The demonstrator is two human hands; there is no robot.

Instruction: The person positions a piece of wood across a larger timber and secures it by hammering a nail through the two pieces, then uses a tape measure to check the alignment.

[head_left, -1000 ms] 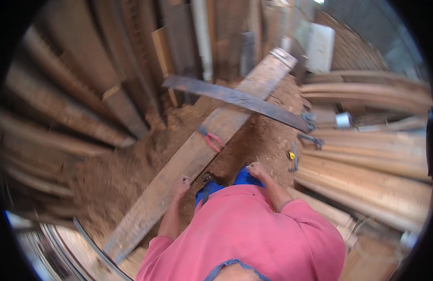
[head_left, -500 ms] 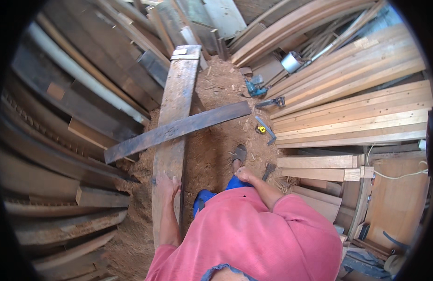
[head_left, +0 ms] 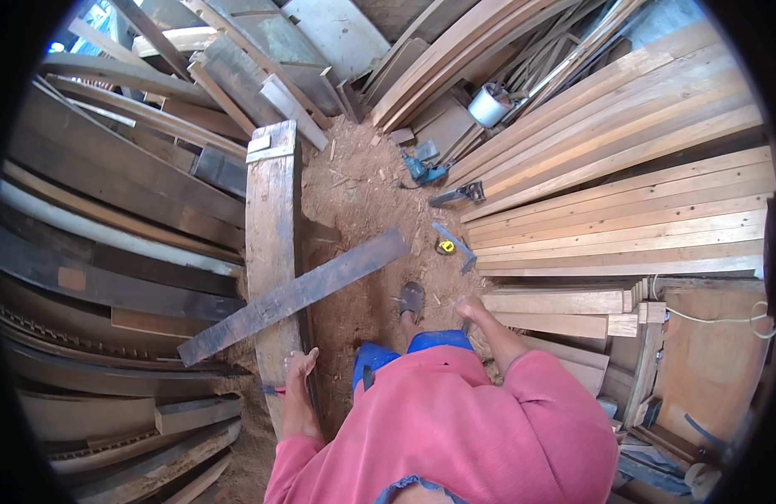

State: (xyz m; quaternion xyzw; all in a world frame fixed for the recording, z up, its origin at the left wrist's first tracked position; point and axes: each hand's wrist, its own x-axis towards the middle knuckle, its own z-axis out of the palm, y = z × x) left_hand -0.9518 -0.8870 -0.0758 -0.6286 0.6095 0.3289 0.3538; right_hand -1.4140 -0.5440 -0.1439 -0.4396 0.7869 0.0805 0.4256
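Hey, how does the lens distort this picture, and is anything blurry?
Head view, left: boards bow near the black rim. Head view, middle: the dark plank looks nearly straight, and it and the yellow tape measure show little blur.

Woodshop: plank stacks (head_left: 631, 220), sawdust (head_left: 348, 181)

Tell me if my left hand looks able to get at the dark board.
Probably yes: the left hand is close to the dark board, with only bare plank visible between them.
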